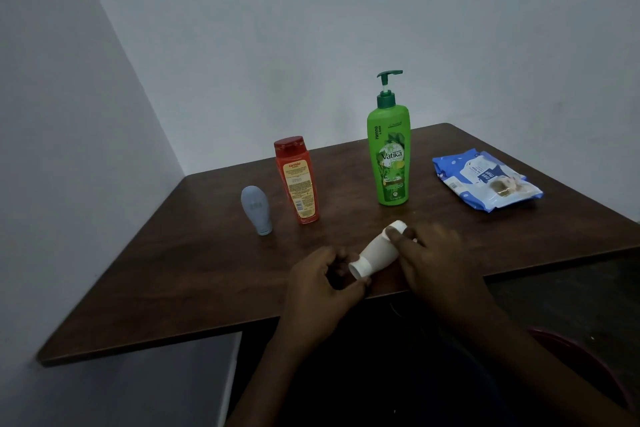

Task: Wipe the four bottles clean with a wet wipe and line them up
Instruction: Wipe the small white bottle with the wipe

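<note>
My right hand [429,253] lay curled over the upper end of a small white plastic bottle [377,250], fingers closed around its body and thumb pressed near the far, capped end. My left hand [322,279] pinched the near, open-looking neck of the same bottle between thumb and fingertips, the remaining fingers folded inward. The bottle was tilted on its side, held just above the near edge of the dark brown wooden worktop [194,263]. I could not tell whether a wet wipe sat inside either hand; none showed.

Risks, as I judged them: the bottle was smooth and gripped only at its two ends, directly over the worktop edge, so a slip during rubbing could have sent it to the floor. A wet surface would have made that more likely. If the near end was truly uncapped, tilting could have spilled the contents.

Farther back stood the other three bottles, all upright and well apart from my hands: a small grey-blue plastic bottle resting on its cap [257,210], just beside it a red-orange flat bottle with a red cap [298,180], and to the right a tall green pump bottle [389,156]. The tall one was top-heavy and could have toppled if knocked while I reached. A blue-and-white soft pack of wet wipes [485,180] lay flat at the far right, near the worktop's edge.
</note>
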